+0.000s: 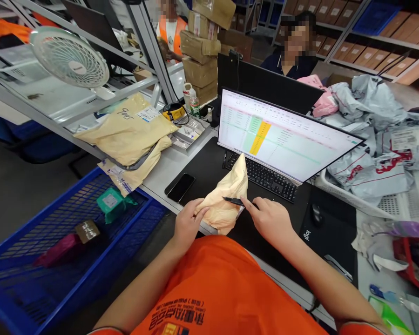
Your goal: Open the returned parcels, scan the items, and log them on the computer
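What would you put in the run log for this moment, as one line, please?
left hand: grips cream mailer bag | right hand: holds black tool at bag | nearby: keyboard, phone

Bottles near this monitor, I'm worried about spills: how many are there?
3: a white jug, a green-labelled bottle, a small white bottle, all left of the monitor; others may be hidden.
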The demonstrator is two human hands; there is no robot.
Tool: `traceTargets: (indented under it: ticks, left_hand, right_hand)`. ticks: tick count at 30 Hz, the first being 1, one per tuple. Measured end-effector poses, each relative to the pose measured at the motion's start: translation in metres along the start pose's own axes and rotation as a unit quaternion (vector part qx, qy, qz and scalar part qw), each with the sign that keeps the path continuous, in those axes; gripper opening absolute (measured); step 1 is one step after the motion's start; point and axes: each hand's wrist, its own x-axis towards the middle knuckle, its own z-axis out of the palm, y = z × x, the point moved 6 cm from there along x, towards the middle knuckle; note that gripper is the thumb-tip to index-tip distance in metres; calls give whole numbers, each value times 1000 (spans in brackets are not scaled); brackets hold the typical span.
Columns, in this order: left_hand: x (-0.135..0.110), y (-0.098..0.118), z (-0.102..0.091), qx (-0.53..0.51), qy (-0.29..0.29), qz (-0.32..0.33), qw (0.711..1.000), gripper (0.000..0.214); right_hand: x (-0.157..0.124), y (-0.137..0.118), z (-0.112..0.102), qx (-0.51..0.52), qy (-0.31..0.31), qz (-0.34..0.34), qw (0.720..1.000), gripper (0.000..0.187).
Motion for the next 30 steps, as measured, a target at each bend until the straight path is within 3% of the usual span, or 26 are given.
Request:
traceTargets:
  ticks: [2, 6, 8, 10, 13, 15, 18, 21, 24, 26, 28, 30]
  left_hand:
    - [-4, 5, -4, -12, -17, 34, 999, 29]
    - [-16, 5, -14, -36, -68, 54, 996, 23]
    - [-18, 0, -16, -45, -79, 23, 996, 20]
    - [-16, -7, -16, -58, -58, -45, 996, 21]
    - [-5, -12, -10, -116, -18, -168, 979, 29]
    - [5, -10, -2, -173, -9, -215, 961, 34]
    - [14, 1, 7, -219, -7, -214, 952, 35]
    - [13, 10, 5, -186, -11, -172, 967, 28]
    - [7, 14, -2, -136, -33, -119, 983, 24]
    - [3, 9, -9, -120, -44, -106, 986, 24]
    - [1, 0, -15, -111, -44, -115, 986, 24]
    - [-1, -13, -20, -97, -37, -139, 985, 26]
  right_hand:
    - [-1, 25, 3, -32, -30, 23, 999, 49]
    - [-30, 118, 12, -117, -109, 219, 962, 41]
    - [-48, 135, 13, -106, -112, 241, 958, 36]
    - [-58, 114, 10, -75, -72, 188, 977, 36]
    - [-58, 47, 3, -29, 4, 61, 998, 38]
    - [-51, 10, 0, -5, 30, 15, 999, 43]
    - [-34, -13, 0, 16, 33, 5, 999, 45]
    - [-22, -11, 4, 19, 22, -30, 999, 46]
    - [-25, 27, 14, -9, -1, -39, 999, 47]
    - [-37, 82, 24, -62, -36, 59, 996, 45]
    - [-60, 144, 33, -119, -78, 228, 963, 44]
    - [-80, 172, 40, -125, -99, 302, 940, 41]
